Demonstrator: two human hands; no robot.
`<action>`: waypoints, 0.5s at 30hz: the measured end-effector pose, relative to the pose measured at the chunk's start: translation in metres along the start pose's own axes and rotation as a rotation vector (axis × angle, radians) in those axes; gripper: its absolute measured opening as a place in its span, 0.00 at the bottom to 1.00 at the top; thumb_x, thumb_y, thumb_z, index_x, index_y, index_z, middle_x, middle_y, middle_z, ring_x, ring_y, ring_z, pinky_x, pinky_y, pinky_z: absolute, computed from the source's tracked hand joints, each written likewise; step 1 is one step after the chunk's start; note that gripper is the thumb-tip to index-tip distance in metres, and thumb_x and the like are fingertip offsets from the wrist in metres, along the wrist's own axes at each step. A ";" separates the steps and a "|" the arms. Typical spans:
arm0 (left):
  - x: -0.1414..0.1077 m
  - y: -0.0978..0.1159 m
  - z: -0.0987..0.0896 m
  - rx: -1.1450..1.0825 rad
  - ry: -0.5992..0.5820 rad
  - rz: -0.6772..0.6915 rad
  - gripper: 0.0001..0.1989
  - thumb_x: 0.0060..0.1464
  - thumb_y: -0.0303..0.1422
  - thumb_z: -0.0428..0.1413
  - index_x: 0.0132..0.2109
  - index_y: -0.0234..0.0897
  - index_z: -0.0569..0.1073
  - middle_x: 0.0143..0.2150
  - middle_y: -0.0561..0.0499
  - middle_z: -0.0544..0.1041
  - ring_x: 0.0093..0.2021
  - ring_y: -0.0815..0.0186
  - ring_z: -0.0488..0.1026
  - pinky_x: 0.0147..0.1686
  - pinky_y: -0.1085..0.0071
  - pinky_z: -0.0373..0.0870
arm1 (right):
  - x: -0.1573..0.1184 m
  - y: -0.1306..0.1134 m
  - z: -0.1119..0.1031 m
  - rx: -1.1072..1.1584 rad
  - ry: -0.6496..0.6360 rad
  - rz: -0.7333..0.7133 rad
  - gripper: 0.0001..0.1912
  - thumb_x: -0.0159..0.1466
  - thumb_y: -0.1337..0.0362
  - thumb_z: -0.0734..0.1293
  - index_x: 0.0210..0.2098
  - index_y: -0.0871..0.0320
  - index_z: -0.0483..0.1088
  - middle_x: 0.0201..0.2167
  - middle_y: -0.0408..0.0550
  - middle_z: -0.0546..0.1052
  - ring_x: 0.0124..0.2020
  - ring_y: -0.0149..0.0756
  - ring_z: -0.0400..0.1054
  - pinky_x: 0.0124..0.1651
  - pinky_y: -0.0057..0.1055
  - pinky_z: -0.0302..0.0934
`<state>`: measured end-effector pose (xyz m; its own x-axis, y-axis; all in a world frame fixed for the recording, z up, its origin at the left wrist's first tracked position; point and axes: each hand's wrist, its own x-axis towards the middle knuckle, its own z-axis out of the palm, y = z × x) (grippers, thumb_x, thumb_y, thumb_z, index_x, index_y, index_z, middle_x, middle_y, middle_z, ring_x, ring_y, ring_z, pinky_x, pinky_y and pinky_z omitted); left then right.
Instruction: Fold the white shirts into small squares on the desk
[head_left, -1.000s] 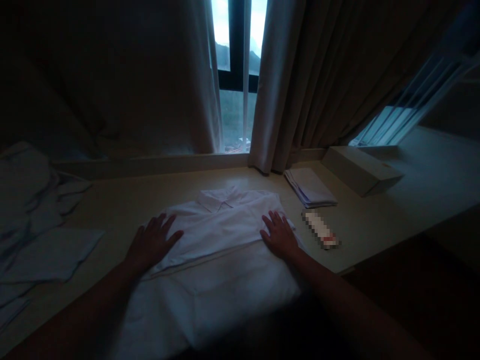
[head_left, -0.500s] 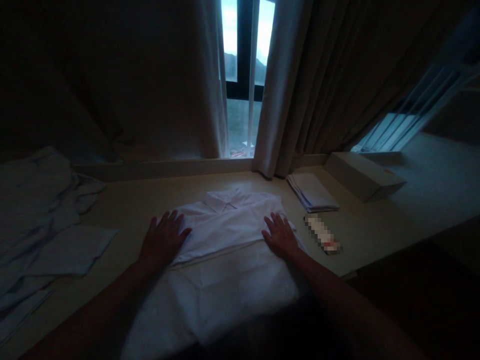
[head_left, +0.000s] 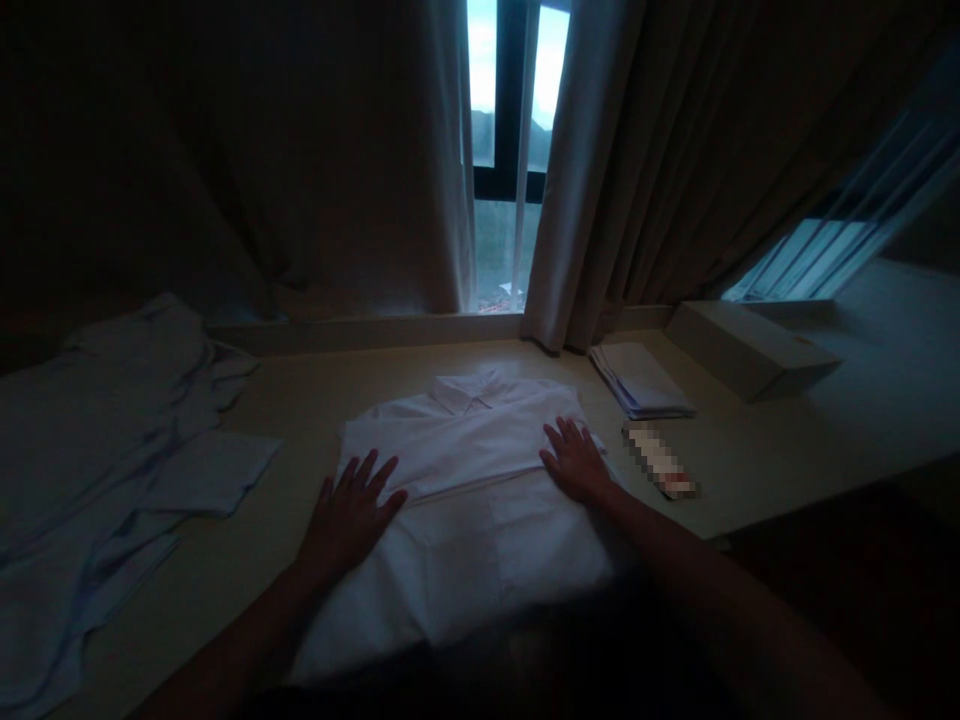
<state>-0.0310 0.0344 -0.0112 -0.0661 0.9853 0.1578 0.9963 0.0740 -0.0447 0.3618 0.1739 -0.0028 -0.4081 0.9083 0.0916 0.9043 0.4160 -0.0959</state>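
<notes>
A white collared shirt (head_left: 457, 440) lies spread on the table, collar toward the window. A sleeve is folded across its upper part, and the lower part reaches down toward my body, where shadow hides its end. My left hand (head_left: 352, 515) rests with fingers spread at the shirt's left edge, by the end of the folded band. On the right side of the shirt, my right hand (head_left: 576, 460) lies flat with its fingers apart. Neither hand grips the cloth.
Loose white garments (head_left: 112, 430) are heaped on the left of the table (head_left: 300, 400). To the right are a folded white stack (head_left: 645, 380), a blurred-out narrow object (head_left: 660, 460) and a pale box (head_left: 750, 345). Curtains (head_left: 592, 200) hang around the window behind.
My left hand has slid toward me, down along the shirt's left edge. My right hand stays in about the same place on the shirt. The view has turned slightly left.
</notes>
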 end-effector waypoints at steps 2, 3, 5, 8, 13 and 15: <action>0.002 0.000 -0.001 -0.004 -0.001 0.002 0.33 0.60 0.53 0.39 0.69 0.48 0.51 0.73 0.50 0.46 0.71 0.50 0.41 0.64 0.46 0.42 | 0.001 0.001 0.000 -0.002 -0.009 -0.008 0.33 0.70 0.46 0.49 0.69 0.55 0.49 0.71 0.51 0.45 0.71 0.45 0.32 0.68 0.46 0.26; 0.003 0.000 -0.001 -0.006 -0.004 0.000 0.33 0.60 0.53 0.39 0.69 0.48 0.51 0.73 0.50 0.46 0.71 0.50 0.41 0.64 0.46 0.42 | 0.002 0.001 0.000 -0.002 -0.008 -0.012 0.33 0.70 0.46 0.49 0.69 0.55 0.49 0.71 0.52 0.45 0.71 0.45 0.33 0.68 0.46 0.26; 0.005 -0.002 0.000 -0.009 -0.008 0.001 0.33 0.60 0.53 0.39 0.69 0.49 0.50 0.73 0.51 0.46 0.71 0.51 0.41 0.64 0.46 0.42 | 0.002 0.001 0.001 0.000 -0.002 -0.018 0.33 0.70 0.46 0.48 0.69 0.55 0.48 0.71 0.52 0.45 0.71 0.45 0.32 0.68 0.46 0.26; 0.008 -0.004 0.002 -0.014 -0.002 0.001 0.33 0.61 0.53 0.38 0.69 0.49 0.50 0.73 0.51 0.46 0.72 0.52 0.40 0.65 0.47 0.42 | 0.004 0.001 0.001 0.013 -0.017 -0.014 0.33 0.70 0.46 0.48 0.69 0.55 0.48 0.71 0.51 0.45 0.71 0.45 0.32 0.68 0.46 0.27; 0.015 -0.004 0.002 -0.023 -0.005 -0.010 0.33 0.60 0.54 0.37 0.69 0.49 0.50 0.73 0.51 0.46 0.71 0.52 0.41 0.64 0.48 0.43 | 0.010 0.001 0.003 0.019 -0.017 0.004 0.33 0.70 0.45 0.48 0.69 0.55 0.48 0.71 0.52 0.45 0.71 0.44 0.33 0.68 0.45 0.27; 0.017 -0.004 0.001 -0.027 -0.013 -0.016 0.34 0.60 0.54 0.37 0.69 0.49 0.50 0.73 0.50 0.46 0.71 0.52 0.42 0.64 0.48 0.43 | 0.014 0.001 0.004 0.022 -0.010 0.005 0.33 0.70 0.45 0.48 0.69 0.54 0.48 0.71 0.51 0.45 0.71 0.44 0.32 0.68 0.45 0.27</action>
<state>-0.0365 0.0514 -0.0094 -0.0829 0.9859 0.1450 0.9962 0.0861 -0.0158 0.3567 0.1869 -0.0059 -0.4052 0.9106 0.0813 0.9033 0.4125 -0.1180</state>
